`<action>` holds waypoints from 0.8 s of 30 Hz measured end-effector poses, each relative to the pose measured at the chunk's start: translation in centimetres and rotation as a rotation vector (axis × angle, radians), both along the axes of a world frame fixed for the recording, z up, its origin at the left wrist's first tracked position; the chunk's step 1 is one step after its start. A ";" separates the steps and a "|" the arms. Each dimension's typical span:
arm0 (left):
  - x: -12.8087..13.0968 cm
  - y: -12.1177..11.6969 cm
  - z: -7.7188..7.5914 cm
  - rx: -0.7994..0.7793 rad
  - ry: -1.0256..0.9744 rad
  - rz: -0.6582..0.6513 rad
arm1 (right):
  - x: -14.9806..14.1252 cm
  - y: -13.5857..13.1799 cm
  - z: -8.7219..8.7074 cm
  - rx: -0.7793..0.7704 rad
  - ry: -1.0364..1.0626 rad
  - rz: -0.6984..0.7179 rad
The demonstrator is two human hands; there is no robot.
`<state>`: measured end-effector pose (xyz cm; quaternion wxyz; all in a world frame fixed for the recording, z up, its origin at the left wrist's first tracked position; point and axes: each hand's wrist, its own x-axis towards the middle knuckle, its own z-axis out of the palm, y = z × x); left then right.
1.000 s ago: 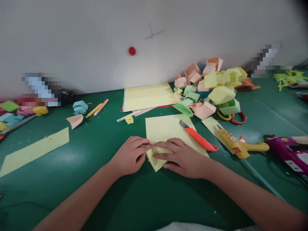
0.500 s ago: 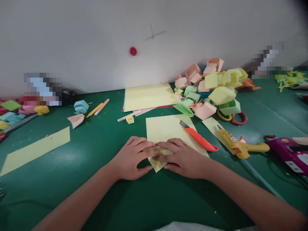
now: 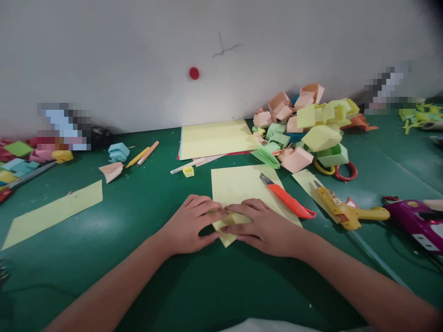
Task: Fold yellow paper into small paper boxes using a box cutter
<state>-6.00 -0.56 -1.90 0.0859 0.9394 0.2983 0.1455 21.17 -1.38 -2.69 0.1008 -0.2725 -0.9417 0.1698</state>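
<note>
A pale yellow piece of paper with a pointed near corner point(image 3: 226, 240) lies under my fingers, partly hidden by them. My left hand point(image 3: 192, 226) rests at its left edge, fingertips on top and thumb apart below. My right hand point(image 3: 265, 226) lies over its right part with fingers spread, pressing it down. The two hands' fingertips almost meet at a fold. Beneath and beyond is a larger yellow sheet point(image 3: 235, 184); whether the two are joined, I cannot tell. An orange utility knife point(image 3: 290, 200), blade out, lies across that sheet beside my right hand.
Folded paper pieces point(image 3: 321, 136) are heaped at the back right, near scissors point(image 3: 346, 171). A yellow glue gun point(image 3: 346, 210) and a purple device point(image 3: 415, 221) lie right. Stacked sheets point(image 3: 218, 138) sit against the wall. A yellow strip point(image 3: 55, 212) and two pens point(image 3: 138, 157) lie left.
My left thumb has moved out from under the fingers to the right, toward the paper's near corner. My right hand stays nearly still. The whole view shifts slightly.
</note>
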 end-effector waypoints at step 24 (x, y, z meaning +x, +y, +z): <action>-0.2 0.1 0.0 -0.026 0.000 -0.013 | -0.1 0.0 -0.1 -0.012 -0.025 0.000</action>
